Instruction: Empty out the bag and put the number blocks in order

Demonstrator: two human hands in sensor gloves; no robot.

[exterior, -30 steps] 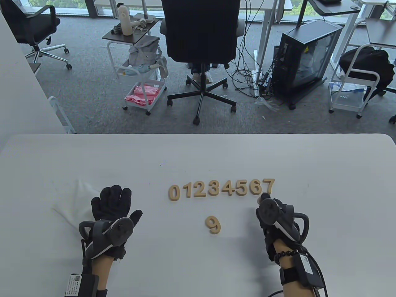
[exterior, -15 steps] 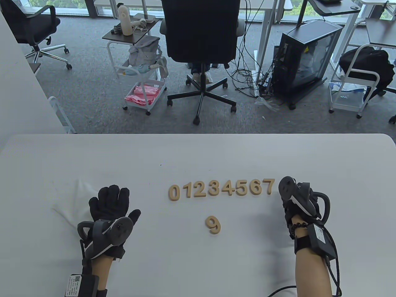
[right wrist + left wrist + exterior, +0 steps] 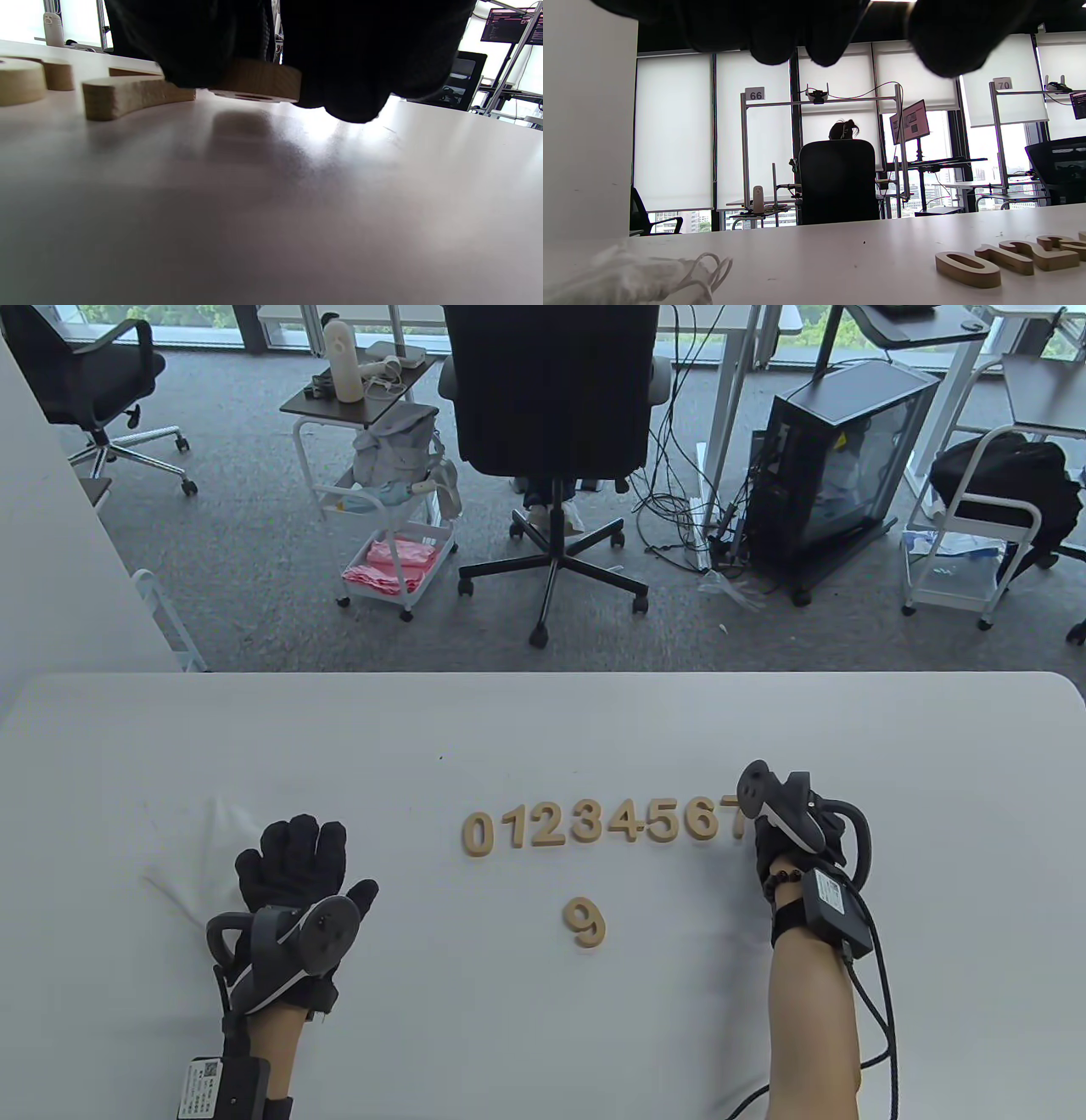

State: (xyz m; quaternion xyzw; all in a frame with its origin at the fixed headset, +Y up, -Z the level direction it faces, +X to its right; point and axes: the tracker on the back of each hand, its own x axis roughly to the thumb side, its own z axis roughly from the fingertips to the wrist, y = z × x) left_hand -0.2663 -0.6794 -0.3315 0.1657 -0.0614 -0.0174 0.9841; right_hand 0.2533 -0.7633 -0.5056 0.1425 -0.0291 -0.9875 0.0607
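Wooden number blocks 0 to 7 (image 3: 607,821) lie in a row on the white table (image 3: 543,721). The 9 block (image 3: 584,920) lies alone in front of the row. My right hand (image 3: 776,823) is at the row's right end, covering part of the 7. In the right wrist view its fingers (image 3: 339,63) pinch a wooden block (image 3: 256,80) just above the table, beside the 7 (image 3: 127,95); its number is hidden. My left hand (image 3: 293,857) lies flat with fingers spread, resting on the white bag (image 3: 199,848), which also shows in the left wrist view (image 3: 628,275).
The table's far edge (image 3: 543,674) lies well beyond the row. An office chair (image 3: 551,415), carts and a computer case (image 3: 836,466) stand on the floor behind it. A white partition (image 3: 51,560) rises at the far left.
My right hand has moved from in front of the 7 to the right and away from me, to the right end of the row. My left hand has slid slightly left on the bag.
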